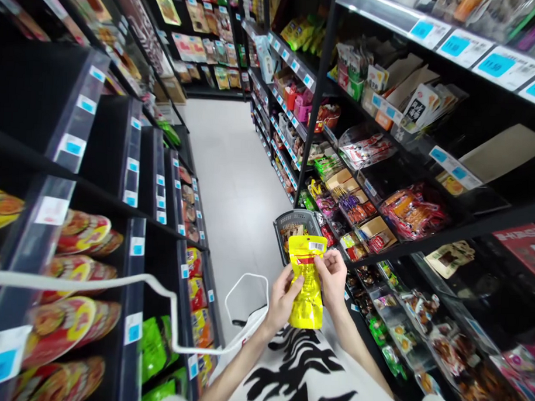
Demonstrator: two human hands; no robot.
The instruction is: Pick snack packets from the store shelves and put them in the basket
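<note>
A yellow snack packet [306, 307] is held upright in front of my body, its printed side with a barcode facing me. My left hand [284, 297] grips its left edge, thumb lying over the front. On the other edge, my right hand [332, 279] pinches the packet near its upper right, fingers curled. Just beyond the packet is a grey shopping basket [279, 229] with some packaged goods inside; the packet hides part of it.
Snack shelves [417, 252] with bagged goods and price tags line my right. Shelving [130, 231] on the left holds red noodle packs [65, 328] and green bags [155, 343]. Between them a pale aisle floor [225, 158] runs to a back display. A white cord [137, 279] crosses the lower left.
</note>
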